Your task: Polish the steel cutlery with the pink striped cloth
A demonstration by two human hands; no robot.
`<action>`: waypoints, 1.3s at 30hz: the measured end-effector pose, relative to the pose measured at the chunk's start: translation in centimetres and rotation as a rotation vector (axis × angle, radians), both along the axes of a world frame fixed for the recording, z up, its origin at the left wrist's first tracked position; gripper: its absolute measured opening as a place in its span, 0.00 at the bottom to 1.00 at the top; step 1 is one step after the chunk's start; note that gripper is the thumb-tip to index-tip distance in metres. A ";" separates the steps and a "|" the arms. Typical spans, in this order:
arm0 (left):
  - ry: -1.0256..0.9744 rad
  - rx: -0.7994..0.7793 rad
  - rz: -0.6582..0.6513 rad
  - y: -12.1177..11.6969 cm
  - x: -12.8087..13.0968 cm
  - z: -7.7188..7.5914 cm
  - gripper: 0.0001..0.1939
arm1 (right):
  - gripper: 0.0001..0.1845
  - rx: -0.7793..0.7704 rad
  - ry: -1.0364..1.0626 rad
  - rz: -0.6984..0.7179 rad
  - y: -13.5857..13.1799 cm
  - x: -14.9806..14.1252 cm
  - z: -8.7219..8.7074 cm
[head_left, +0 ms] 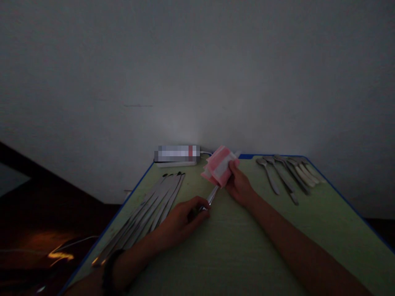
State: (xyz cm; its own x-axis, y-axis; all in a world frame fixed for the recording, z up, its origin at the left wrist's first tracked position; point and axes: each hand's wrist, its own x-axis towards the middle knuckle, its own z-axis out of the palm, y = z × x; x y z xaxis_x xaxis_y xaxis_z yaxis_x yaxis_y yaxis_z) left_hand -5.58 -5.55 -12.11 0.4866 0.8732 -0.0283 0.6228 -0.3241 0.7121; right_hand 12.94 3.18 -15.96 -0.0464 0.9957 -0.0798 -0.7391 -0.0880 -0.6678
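My left hand [182,218] is closed around one end of a metal utensil [212,195] that lies low over the green table [234,246]. My right hand [239,185] grips a folded pink and white cloth [219,165], and the cloth is wrapped over the utensil's far end. That covered end is hidden, so I cannot tell what kind of utensil it is. The room is dim.
A row of several long metal utensils [148,211] lies to the left of my left hand. Several spoons and knives [288,172] lie at the back right. A white power strip [176,158] sits at the table's back edge by the wall. The table has a blue edge [348,201].
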 end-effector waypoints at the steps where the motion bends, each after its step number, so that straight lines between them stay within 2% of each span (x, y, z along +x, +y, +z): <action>1: 0.001 0.005 0.003 0.0 0.0 -0.1 0.13 | 0.13 0.008 -0.010 0.003 0.0 0.0 -0.1; 5: -0.005 0.006 -0.005 0.1 -0.1 -0.4 0.12 | 0.14 0.011 -0.031 0.021 -0.1 -0.1 -0.1; 16: -0.014 -0.024 -0.031 -0.1 0.1 0.4 0.12 | 0.16 0.021 -0.059 0.041 0.0 0.0 -0.3; 25: -0.048 -0.033 -0.045 0.0 0.1 0.4 0.12 | 0.14 0.019 -0.052 0.041 -0.1 -0.1 -0.1; 39: -0.033 -0.038 -0.049 0.0 0.0 0.0 0.12 | 0.15 0.024 -0.038 0.056 0.0 0.0 -0.4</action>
